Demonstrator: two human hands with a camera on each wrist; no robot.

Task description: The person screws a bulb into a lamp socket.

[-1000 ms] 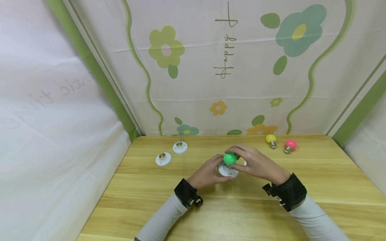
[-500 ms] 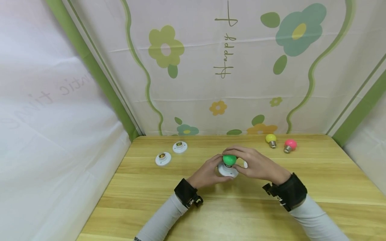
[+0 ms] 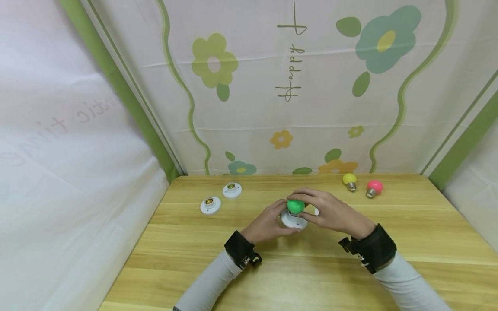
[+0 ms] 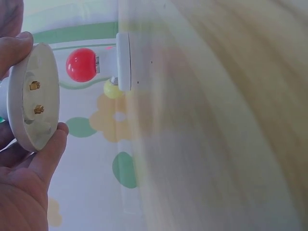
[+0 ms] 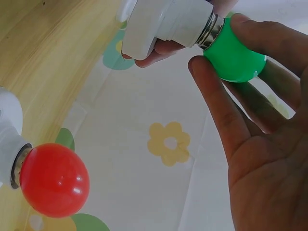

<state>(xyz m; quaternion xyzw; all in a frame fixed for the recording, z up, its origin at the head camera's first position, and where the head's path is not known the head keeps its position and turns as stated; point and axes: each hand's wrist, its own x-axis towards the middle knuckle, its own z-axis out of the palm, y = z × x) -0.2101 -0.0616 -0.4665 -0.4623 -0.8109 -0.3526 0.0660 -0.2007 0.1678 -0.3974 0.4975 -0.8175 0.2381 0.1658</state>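
Note:
My left hand (image 3: 267, 223) grips the round white base of a bulb socket (image 3: 289, 221), thumb on the near edge and fingers on the far one. Seen from the left wrist, its hollow underside (image 4: 36, 103) with two brass screws faces the camera, raised off the table. A green light bulb (image 3: 295, 207) sits in the socket's mouth, some of its metal thread (image 5: 211, 31) showing. Thumb and fingers of my right hand (image 3: 330, 210) pinch this bulb's globe. Close by, a red bulb (image 5: 54, 180) stands in another white socket (image 5: 12, 159), mostly hidden behind my right hand in the head view.
Two white sockets without bulbs (image 3: 210, 205) (image 3: 232, 190) stand at the table's back left. A yellow bulb (image 3: 349, 180) and a pink-red bulb (image 3: 375, 187) lie at the back right. A printed curtain (image 3: 253, 108) hangs behind the wooden table (image 3: 186, 259).
My right hand's fingers have shifted around the green bulb, with the index finger now further across its top. My left hand and the socket stay almost where they were.

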